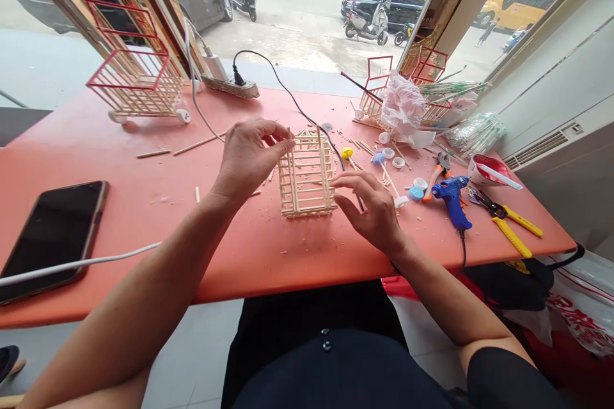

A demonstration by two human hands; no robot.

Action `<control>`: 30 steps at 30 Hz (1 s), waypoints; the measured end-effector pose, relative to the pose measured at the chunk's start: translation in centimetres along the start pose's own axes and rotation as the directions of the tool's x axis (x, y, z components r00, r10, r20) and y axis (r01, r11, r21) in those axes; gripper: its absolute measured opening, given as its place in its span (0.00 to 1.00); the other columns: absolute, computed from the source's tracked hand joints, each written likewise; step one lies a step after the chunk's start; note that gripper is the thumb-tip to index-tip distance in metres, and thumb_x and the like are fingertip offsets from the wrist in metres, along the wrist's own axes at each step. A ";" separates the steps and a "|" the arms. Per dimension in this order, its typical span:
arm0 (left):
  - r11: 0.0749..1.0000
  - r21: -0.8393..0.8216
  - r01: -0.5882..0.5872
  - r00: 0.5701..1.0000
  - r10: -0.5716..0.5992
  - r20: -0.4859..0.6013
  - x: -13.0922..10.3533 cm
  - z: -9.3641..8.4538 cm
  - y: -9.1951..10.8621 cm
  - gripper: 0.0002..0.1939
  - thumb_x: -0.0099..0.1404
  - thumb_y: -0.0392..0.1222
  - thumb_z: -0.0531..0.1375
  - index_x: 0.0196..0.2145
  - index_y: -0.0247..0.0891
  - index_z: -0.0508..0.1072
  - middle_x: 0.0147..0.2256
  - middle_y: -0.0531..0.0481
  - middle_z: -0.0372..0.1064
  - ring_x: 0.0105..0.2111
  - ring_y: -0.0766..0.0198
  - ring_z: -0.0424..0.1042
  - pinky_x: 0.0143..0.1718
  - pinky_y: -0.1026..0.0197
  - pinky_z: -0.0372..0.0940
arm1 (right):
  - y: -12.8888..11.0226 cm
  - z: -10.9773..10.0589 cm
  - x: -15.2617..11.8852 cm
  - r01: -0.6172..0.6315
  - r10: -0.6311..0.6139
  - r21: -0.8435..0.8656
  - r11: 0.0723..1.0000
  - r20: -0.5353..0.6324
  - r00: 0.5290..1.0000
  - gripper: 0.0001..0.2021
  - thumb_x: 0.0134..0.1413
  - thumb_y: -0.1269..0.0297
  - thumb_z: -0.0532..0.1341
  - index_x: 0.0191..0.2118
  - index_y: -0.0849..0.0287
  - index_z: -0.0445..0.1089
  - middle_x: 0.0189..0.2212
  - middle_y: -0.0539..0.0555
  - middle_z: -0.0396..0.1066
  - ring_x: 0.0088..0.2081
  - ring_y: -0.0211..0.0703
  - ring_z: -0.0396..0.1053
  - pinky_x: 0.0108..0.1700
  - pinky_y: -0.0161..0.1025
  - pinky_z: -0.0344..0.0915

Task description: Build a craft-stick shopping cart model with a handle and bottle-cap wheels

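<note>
A small cage-like frame of pale wooden sticks (308,179) stands on the orange-red table, between my two hands. At its upper left corner, my left hand (254,156) pinches the top of an upright stick between thumb and fingers. My right hand (371,208) is beside the frame's right side, fingers apart and curved, fingertips close to the sticks; whether they touch is hard to tell. Nothing shows in the right hand's grasp.
On the table (230,268) lie a phone (52,230), a blue glue gun (452,201), yellow-handled pliers (513,223), orange pliers (437,172), caps and loose sticks. A red-trimmed stick cart (139,83) stands back left. A black cable (288,96) passes behind the frame.
</note>
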State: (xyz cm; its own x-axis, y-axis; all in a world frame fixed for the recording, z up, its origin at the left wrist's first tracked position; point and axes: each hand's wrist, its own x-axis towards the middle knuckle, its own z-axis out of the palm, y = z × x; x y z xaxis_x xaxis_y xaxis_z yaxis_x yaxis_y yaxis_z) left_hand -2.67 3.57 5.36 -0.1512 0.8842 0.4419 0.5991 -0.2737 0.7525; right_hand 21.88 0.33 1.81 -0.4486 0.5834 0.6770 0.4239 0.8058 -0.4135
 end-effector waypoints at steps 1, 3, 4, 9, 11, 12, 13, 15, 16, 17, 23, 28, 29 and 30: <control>1.000 0.001 0.002 1.000 -0.002 -0.005 0.0 0.0 0.0 0.03 0.60 0.35 0.67 0.31 0.33 0.83 0.28 0.51 0.75 0.30 0.63 0.70 0.36 0.58 0.66 | -0.1 0.0 -0.1 0.033 -0.032 -0.020 0.999 0.021 0.999 0.06 0.69 0.66 0.62 0.49 0.53 0.74 0.48 0.57 0.80 0.51 0.47 0.76 0.55 0.46 0.73; 1.000 -0.003 0.000 1.000 0.000 -0.006 -0.1 0.0 -0.2 0.04 0.60 0.35 0.67 0.32 0.33 0.83 0.29 0.51 0.76 0.30 0.63 0.70 0.36 0.58 0.66 | -0.2 0.1 -0.2 0.095 -0.091 -0.059 0.994 0.057 0.994 0.07 0.68 0.67 0.63 0.49 0.53 0.75 0.49 0.57 0.79 0.50 0.47 0.76 0.56 0.47 0.72; 1.000 -0.008 -0.005 1.000 0.005 -0.004 -0.1 0.1 -0.2 0.04 0.60 0.36 0.67 0.32 0.33 0.83 0.30 0.50 0.76 0.31 0.63 0.70 0.36 0.58 0.66 | -0.2 0.1 -0.2 0.113 -0.108 -0.075 0.991 0.069 0.992 0.07 0.68 0.68 0.63 0.48 0.53 0.75 0.50 0.57 0.79 0.50 0.47 0.76 0.55 0.47 0.72; 1.000 -0.018 -0.021 0.999 0.020 -0.049 -0.2 0.3 -0.8 0.04 0.59 0.37 0.67 0.31 0.38 0.84 0.31 0.50 0.77 0.30 0.62 0.72 0.35 0.58 0.67 | -0.1 0.2 -0.3 0.091 -0.085 -0.089 0.992 0.068 0.994 0.06 0.69 0.67 0.62 0.48 0.52 0.75 0.48 0.57 0.80 0.49 0.47 0.76 0.55 0.48 0.72; 1.000 -0.008 -0.024 0.998 0.023 -0.051 -0.2 0.4 -0.9 0.04 0.60 0.38 0.66 0.31 0.40 0.84 0.31 0.50 0.77 0.31 0.61 0.73 0.34 0.58 0.68 | 0.0 0.2 -0.3 0.078 -0.073 -0.078 0.994 0.063 0.995 0.06 0.69 0.68 0.61 0.47 0.53 0.75 0.48 0.57 0.80 0.50 0.47 0.76 0.55 0.48 0.71; 1.000 -0.002 -0.026 0.998 0.026 -0.051 -0.2 0.4 -0.9 0.05 0.60 0.39 0.66 0.31 0.40 0.83 0.31 0.50 0.77 0.31 0.60 0.73 0.34 0.58 0.68 | 0.0 0.2 -0.2 0.074 -0.069 -0.074 0.995 0.062 0.996 0.06 0.70 0.68 0.61 0.47 0.53 0.74 0.48 0.57 0.80 0.50 0.47 0.76 0.55 0.48 0.71; 1.000 0.004 -0.029 0.998 0.029 -0.052 -0.2 0.4 -0.9 0.05 0.60 0.39 0.66 0.31 0.40 0.83 0.31 0.49 0.77 0.31 0.60 0.73 0.34 0.58 0.68 | 0.0 0.2 -0.2 0.070 -0.066 -0.070 0.995 0.063 0.996 0.06 0.70 0.68 0.61 0.47 0.53 0.74 0.48 0.57 0.79 0.50 0.47 0.76 0.55 0.47 0.71; 0.999 0.007 -0.033 0.998 0.033 -0.047 -0.3 0.3 -0.8 0.06 0.61 0.40 0.65 0.32 0.39 0.83 0.32 0.49 0.78 0.32 0.60 0.73 0.33 0.58 0.68 | -0.1 0.2 -0.2 0.065 -0.062 -0.061 0.996 0.065 0.996 0.06 0.70 0.68 0.60 0.47 0.53 0.74 0.48 0.57 0.79 0.50 0.47 0.76 0.55 0.47 0.72; 0.999 0.004 -0.034 0.999 0.034 -0.042 -0.3 0.3 -0.8 0.06 0.61 0.40 0.65 0.33 0.39 0.84 0.33 0.48 0.79 0.32 0.60 0.73 0.33 0.59 0.68 | -0.1 0.2 -0.2 0.064 -0.060 -0.057 0.996 0.065 0.996 0.07 0.70 0.69 0.60 0.47 0.53 0.74 0.48 0.57 0.79 0.50 0.47 0.76 0.56 0.47 0.72; 0.999 -0.003 -0.034 0.999 0.034 -0.032 -0.4 0.2 -0.7 0.07 0.61 0.40 0.65 0.33 0.39 0.84 0.34 0.48 0.79 0.32 0.61 0.73 0.33 0.59 0.68 | -0.1 0.2 -0.2 0.063 -0.060 -0.055 0.997 0.064 0.996 0.07 0.70 0.69 0.60 0.47 0.53 0.74 0.48 0.57 0.79 0.50 0.47 0.76 0.56 0.47 0.72; 0.998 -0.006 -0.063 0.998 0.063 0.006 -0.6 0.2 -0.5 0.08 0.60 0.41 0.67 0.36 0.39 0.85 0.32 0.49 0.77 0.31 0.61 0.71 0.33 0.59 0.66 | -0.1 0.3 -0.2 0.070 -0.068 -0.046 0.996 0.052 0.996 0.07 0.70 0.70 0.60 0.47 0.54 0.74 0.48 0.58 0.79 0.51 0.46 0.76 0.55 0.46 0.72; 0.999 0.002 -0.052 0.999 0.052 0.003 -0.6 0.9 -0.3 0.05 0.58 0.40 0.67 0.32 0.40 0.84 0.26 0.51 0.72 0.29 0.61 0.67 0.32 0.58 0.63 | -0.1 0.3 -0.2 0.050 -0.048 -0.033 0.998 0.058 0.997 0.07 0.70 0.69 0.59 0.47 0.53 0.74 0.48 0.57 0.79 0.51 0.46 0.76 0.55 0.47 0.73; 0.999 0.003 -0.048 0.999 0.048 -0.003 -0.6 1.0 -0.2 0.04 0.58 0.40 0.67 0.31 0.40 0.83 0.26 0.51 0.72 0.29 0.61 0.67 0.32 0.58 0.63 | -0.1 0.3 -0.2 0.051 -0.049 -0.033 0.998 0.058 0.997 0.07 0.70 0.69 0.59 0.47 0.53 0.74 0.48 0.58 0.79 0.51 0.46 0.76 0.55 0.47 0.73; 0.999 -0.001 -0.047 0.999 0.047 -0.009 -0.6 1.1 -0.2 0.04 0.58 0.40 0.67 0.29 0.40 0.83 0.26 0.52 0.72 0.29 0.61 0.67 0.32 0.58 0.63 | -0.1 0.4 -0.2 0.052 -0.050 -0.034 0.998 0.058 0.997 0.07 0.70 0.69 0.59 0.47 0.54 0.74 0.48 0.58 0.79 0.51 0.46 0.76 0.55 0.47 0.73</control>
State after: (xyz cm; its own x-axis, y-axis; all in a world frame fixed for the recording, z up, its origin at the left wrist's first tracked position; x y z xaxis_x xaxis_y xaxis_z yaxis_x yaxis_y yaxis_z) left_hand -1.83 3.51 4.37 -0.1296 0.8669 0.4814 0.6049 -0.3155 0.7311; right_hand 21.66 0.16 1.49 -0.5144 0.5470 0.6604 0.4260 0.8314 -0.3568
